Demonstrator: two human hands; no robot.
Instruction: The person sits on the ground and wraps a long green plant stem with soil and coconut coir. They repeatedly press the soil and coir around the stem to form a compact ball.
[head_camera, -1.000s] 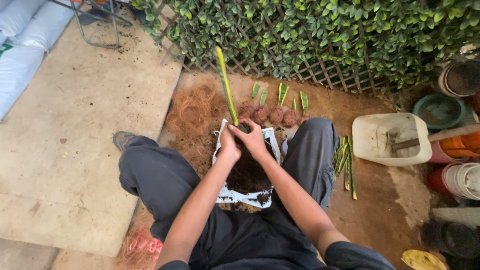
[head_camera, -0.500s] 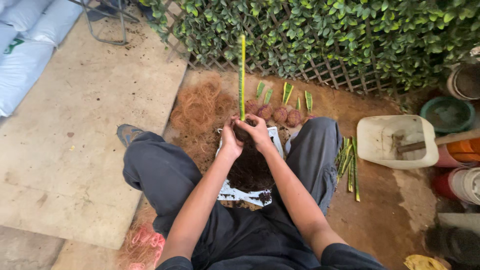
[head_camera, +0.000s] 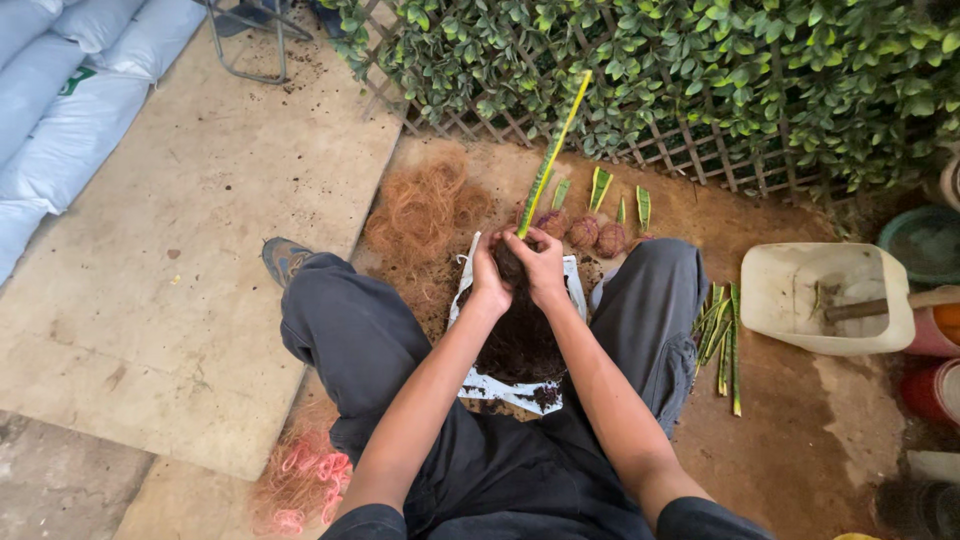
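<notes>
A long green leaf cutting with yellow edges (head_camera: 548, 165) rises from a dark ball of soil (head_camera: 509, 262). My left hand (head_camera: 488, 277) and my right hand (head_camera: 545, 266) are both cupped around that ball, pressed together above a white sheet (head_camera: 478, 382) heaped with dark soil (head_camera: 520, 340) between my knees. The cutting leans to the upper right. Just beyond my hands stands a row of fibre-wrapped balls with short leaf cuttings (head_camera: 596, 229) on the ground.
A pile of brown coconut fibre (head_camera: 425, 207) lies left of the sheet. Loose leaf cuttings (head_camera: 722, 340) lie at the right, beside a white tub with a trowel (head_camera: 825, 297). Pink string (head_camera: 300, 465) sits near my left knee. White sacks (head_camera: 60, 110) and a hedge with lattice (head_camera: 700, 70) border the area.
The leaf cutting has swung from leaning left, through upright, to leaning right while both hands stay closed on the soil ball.
</notes>
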